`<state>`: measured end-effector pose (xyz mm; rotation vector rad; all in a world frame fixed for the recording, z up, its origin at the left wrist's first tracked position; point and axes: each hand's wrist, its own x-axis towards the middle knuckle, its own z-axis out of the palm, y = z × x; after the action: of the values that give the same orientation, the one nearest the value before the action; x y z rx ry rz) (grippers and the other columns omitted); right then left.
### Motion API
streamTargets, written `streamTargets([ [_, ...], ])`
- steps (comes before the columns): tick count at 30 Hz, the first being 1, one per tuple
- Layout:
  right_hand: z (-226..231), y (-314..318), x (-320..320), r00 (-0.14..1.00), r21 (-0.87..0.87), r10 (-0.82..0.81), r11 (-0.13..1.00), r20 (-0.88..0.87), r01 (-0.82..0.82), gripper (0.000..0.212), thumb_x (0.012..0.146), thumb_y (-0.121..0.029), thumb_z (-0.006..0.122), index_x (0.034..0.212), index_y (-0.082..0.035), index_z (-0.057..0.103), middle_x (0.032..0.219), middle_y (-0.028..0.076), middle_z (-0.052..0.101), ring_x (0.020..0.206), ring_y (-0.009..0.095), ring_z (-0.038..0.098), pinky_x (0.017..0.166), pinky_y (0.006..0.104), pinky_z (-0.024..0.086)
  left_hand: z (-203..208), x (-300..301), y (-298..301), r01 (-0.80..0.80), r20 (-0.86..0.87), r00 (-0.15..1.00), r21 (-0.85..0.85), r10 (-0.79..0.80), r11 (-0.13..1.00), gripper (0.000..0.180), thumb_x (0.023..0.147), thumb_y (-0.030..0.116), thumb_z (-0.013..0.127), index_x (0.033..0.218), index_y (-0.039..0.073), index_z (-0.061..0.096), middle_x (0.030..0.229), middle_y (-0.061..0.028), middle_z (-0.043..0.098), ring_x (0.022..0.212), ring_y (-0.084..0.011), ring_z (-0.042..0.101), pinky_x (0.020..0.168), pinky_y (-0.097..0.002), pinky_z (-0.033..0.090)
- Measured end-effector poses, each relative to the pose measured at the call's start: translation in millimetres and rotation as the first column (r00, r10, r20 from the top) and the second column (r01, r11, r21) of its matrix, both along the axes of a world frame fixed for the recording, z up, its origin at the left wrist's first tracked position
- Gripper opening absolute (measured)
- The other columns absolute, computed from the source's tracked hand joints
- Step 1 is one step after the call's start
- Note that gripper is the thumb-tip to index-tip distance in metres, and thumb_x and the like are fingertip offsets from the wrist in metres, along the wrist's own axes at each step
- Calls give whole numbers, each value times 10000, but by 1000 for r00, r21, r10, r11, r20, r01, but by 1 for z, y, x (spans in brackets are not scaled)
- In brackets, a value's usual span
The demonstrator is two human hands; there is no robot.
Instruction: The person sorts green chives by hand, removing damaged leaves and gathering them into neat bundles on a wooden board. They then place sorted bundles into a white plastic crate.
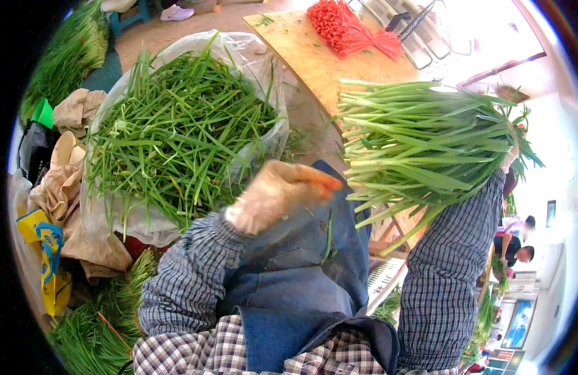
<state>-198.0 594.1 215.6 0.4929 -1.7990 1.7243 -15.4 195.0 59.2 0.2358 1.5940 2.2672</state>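
My right hand, mostly hidden by leaves, grips a thick bunch of garlic chives by its leafy end. The bunch lies sideways over the table's edge, pale cut stems pointing left and a few lower ones splaying out. My left hand, in a pale glove with orange fingertips, hovers over my lap, apart from the bunch. It is blurred; its fingers look pressed together, and what they may hold cannot be made out. A loose green leaf shows against my blue apron.
Left of my lap stands a clear plastic-lined container heaped with loose leaves. Red ties lie on the wooden table, beside a metal rack. More chives lie lower left, near brown cloth. People work far right.
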Motion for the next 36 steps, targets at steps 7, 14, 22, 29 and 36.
streamTargets([
  [7,-11,28,-28,981,145,-184,971,-60,191,304,875,-79,427,1120,96,471,1032,224,582,874,264,613,758,350,535,-13,-11,58,44,196,968,478,-155,877,391,851,219,556,1167,-2,490,941,-115,617,798,-174,586,721,-301,472],
  [14,2,-36,-10,993,-221,-38,973,115,63,246,865,-58,396,1014,85,530,971,232,595,822,286,616,722,370,547,15,-19,58,-43,168,982,656,-90,754,242,819,169,585,1010,23,559,883,-81,614,781,-183,586,637,-283,466],
  [22,8,12,-9,959,195,-281,940,-22,280,285,892,-91,324,1064,69,483,1030,240,566,900,312,595,754,421,540,25,-1,28,-9,218,973,382,-80,924,169,777,130,583,816,-34,576,608,-60,529,478,-100,457,433,-232,402],
  [29,16,48,-22,994,-194,-73,977,78,87,303,898,-103,308,1108,69,441,1050,227,558,919,301,585,789,424,521,-46,13,-61,-776,-672,631,-555,388,300,172,771,80,604,914,-12,631,719,-81,596,721,-162,566,661,-277,457],
  [36,9,23,-14,995,-169,-77,982,70,87,291,891,-37,334,1147,81,408,1046,221,561,897,284,593,782,375,524,8,-8,21,55,-37,998,178,-49,983,336,809,226,609,1101,65,566,665,-61,567,542,-154,504,518,-278,421],
])
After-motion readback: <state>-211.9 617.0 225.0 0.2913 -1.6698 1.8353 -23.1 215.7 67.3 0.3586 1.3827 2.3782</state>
